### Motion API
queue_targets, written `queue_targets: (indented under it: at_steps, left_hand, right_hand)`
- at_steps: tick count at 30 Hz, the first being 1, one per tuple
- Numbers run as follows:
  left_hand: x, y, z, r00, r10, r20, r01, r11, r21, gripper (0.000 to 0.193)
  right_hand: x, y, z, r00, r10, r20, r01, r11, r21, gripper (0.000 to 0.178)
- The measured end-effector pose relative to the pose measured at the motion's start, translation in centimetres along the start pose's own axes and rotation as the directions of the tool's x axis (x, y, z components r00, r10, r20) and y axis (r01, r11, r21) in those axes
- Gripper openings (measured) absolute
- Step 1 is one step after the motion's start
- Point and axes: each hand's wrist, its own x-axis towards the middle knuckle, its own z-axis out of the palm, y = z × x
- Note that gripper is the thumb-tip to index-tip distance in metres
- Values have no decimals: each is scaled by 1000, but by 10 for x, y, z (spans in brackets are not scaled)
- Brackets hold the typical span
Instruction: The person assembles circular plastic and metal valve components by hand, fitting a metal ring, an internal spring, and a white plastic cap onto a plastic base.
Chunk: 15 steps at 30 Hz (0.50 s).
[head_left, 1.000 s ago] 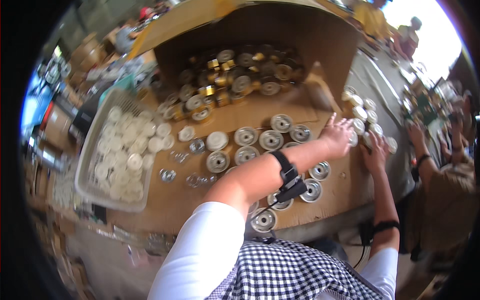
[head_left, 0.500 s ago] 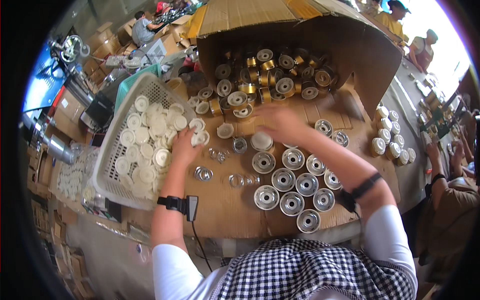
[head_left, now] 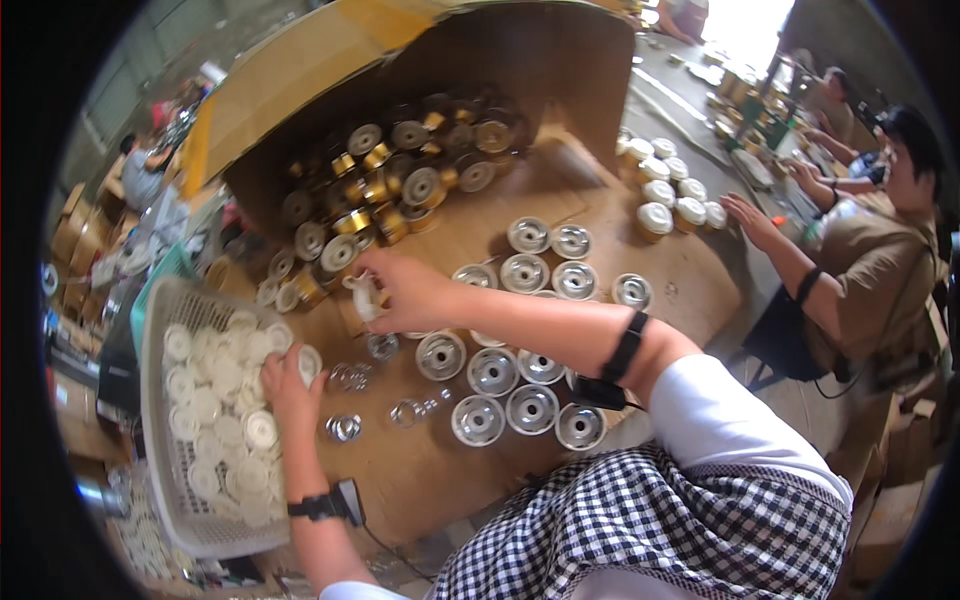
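My left hand (head_left: 290, 388) is at the right rim of a pale plastic basket (head_left: 157, 400) heaped with white plastic discs. One white plastic disc (head_left: 310, 362) sits between its thumb and fingers. Farther forward, my right hand (head_left: 402, 292) grips a white plastic cap (head_left: 364, 298) at the front of a pile of gold-sided metal wheels (head_left: 424, 187). Below it lie loose coil springs (head_left: 350, 376) and another spring (head_left: 343, 428). Silver metal cups (head_left: 492, 372) stand in rows under and beside my right forearm, which hides some of them.
A big cardboard box (head_left: 590, 90) lies open behind the wheels. White-topped finished pieces (head_left: 656, 192) are grouped at the right of the cardboard-covered table (head_left: 690, 285). A person in a brown shirt (head_left: 860, 270) sits to the right. A teal basket (head_left: 150, 290) stands behind the pale one.
The view has swung to the right, so everything sits farther left. My right hand has moved from above the cups to the white cap and closed on it. My left hand stays at the basket rim.
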Motion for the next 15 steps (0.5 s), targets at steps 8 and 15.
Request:
queue_targets:
  at_steps: [8,15]
  left_hand:
    - [14,-21,6,952,-68,-297,27,990,-141,64]
    - [60,13,-15,845,-528,87,200,161,-966,49]
  right_hand:
    - [-203,90,-225,804,176,-567,-179,983,51,49]
    - [-278,100,-178,861,-29,-509,-121,958,-260,53]
